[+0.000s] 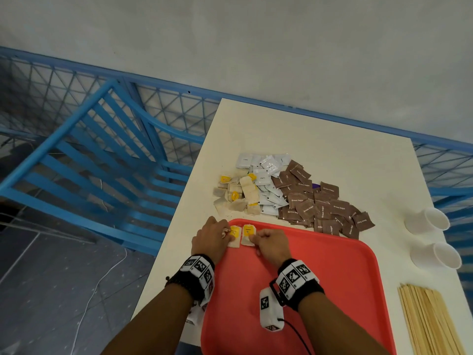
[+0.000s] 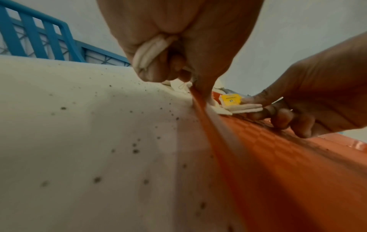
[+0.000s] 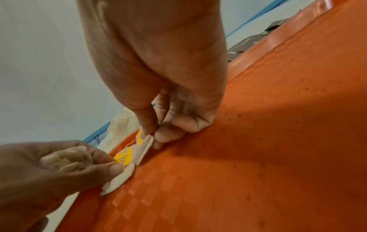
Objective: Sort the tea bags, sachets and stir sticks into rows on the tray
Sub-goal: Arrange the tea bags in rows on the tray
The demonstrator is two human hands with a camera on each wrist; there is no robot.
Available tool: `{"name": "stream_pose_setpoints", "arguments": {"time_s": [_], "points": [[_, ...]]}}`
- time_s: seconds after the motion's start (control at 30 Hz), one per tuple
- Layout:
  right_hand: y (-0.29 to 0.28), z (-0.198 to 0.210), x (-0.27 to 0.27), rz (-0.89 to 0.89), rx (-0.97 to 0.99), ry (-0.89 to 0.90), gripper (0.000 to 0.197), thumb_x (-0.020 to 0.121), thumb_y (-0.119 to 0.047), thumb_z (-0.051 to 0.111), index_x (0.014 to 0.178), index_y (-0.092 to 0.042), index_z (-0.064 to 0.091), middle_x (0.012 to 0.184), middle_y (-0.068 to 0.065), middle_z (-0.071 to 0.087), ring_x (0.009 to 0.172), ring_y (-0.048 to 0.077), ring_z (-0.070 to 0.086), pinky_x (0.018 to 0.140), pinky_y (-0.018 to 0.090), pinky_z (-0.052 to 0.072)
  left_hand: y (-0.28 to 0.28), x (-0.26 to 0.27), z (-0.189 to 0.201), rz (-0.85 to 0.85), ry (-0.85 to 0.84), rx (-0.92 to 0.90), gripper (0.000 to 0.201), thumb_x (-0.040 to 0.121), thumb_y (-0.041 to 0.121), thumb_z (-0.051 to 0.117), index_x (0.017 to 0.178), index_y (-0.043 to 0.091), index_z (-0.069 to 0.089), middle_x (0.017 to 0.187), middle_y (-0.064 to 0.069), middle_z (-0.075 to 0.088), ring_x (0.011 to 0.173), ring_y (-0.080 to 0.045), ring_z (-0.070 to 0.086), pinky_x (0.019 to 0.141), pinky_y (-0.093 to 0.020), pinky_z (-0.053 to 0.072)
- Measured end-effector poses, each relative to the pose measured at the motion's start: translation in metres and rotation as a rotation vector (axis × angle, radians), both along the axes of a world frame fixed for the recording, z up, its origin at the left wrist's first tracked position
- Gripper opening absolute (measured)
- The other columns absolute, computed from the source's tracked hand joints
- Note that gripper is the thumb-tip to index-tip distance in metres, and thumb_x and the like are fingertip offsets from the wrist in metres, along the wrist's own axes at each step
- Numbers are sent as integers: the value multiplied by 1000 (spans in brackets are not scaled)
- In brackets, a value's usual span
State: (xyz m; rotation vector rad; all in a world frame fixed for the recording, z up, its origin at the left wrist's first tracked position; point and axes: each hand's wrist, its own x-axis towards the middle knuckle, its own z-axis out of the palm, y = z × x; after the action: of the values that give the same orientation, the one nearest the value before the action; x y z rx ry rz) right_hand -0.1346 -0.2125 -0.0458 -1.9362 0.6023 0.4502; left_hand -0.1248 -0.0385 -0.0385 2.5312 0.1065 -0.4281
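Observation:
Two tea bags with yellow tags lie side by side in the far left corner of the red tray (image 1: 320,278). My left hand (image 1: 223,233) grips a bunch of spare tea bags (image 2: 151,50) in its palm, and its thumb presses the left tea bag (image 1: 234,237) down. My right hand (image 1: 254,238) pinches the near edge of the right tea bag (image 1: 247,233) between thumb and forefinger (image 3: 147,125). Beyond the tray lie loose piles of tea bags (image 1: 238,194), white sachets (image 1: 266,180) and brown sugar sachets (image 1: 320,204). Wooden stir sticks (image 1: 430,321) lie at the right front.
Two white paper cups (image 1: 427,219) lie on their sides at the table's right edge. A blue chair (image 1: 102,162) and a blue mesh fence stand to the left and behind. Dark crumbs speckle the white table (image 2: 89,141) beside the tray.

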Motion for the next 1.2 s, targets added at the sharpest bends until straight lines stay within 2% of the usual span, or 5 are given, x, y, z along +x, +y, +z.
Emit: {"name": "stream_pose_setpoints", "arguments": {"time_s": [0.2, 0.4, 0.87, 1.03, 1.2], "points": [[5, 1, 9, 33, -214, -31, 29, 78, -25, 80, 66, -17, 55, 67, -4, 60, 67, 14, 56, 54, 24, 39, -4, 7, 0, -4, -17, -9, 20, 93, 40, 63, 107, 26, 63, 112, -1, 51, 99, -31, 60, 83, -43, 48], [11, -4, 6, 137, -276, -87, 24, 79, -24, 77, 78, -26, 53, 95, -3, 64, 95, 20, 57, 79, 28, 42, -5, 8, 5, -112, 39, 61, 21, 93, 43, 61, 111, 32, 66, 117, 0, 49, 106, -29, 58, 87, -40, 42], [9, -5, -9, 287, -279, -228, 22, 81, -27, 73, 103, -27, 67, 88, -8, 63, 85, 15, 59, 79, 31, 48, -1, 6, 13, -88, 2, 56, 25, 92, 49, 59, 110, 34, 67, 110, 2, 53, 103, -26, 58, 84, -37, 43], [2, 42, -11, 219, -134, -379, 8, 88, -17, 70, 95, -21, 72, 64, -9, 54, 57, 2, 46, 60, 21, 39, 8, -2, 44, 334, 231, -845, 66, 84, 77, 49, 96, 17, 74, 67, 4, 59, 54, -13, 52, 48, -25, 39], [-10, 127, -29, 251, 28, -595, 6, 89, -14, 72, 91, -20, 73, 63, -13, 52, 59, 2, 45, 57, 12, 36, -4, -20, 94, 523, 743, -1633, 84, 88, 75, 35, 118, 2, 65, 75, -10, 55, 48, -16, 55, 37, -18, 42]]}}
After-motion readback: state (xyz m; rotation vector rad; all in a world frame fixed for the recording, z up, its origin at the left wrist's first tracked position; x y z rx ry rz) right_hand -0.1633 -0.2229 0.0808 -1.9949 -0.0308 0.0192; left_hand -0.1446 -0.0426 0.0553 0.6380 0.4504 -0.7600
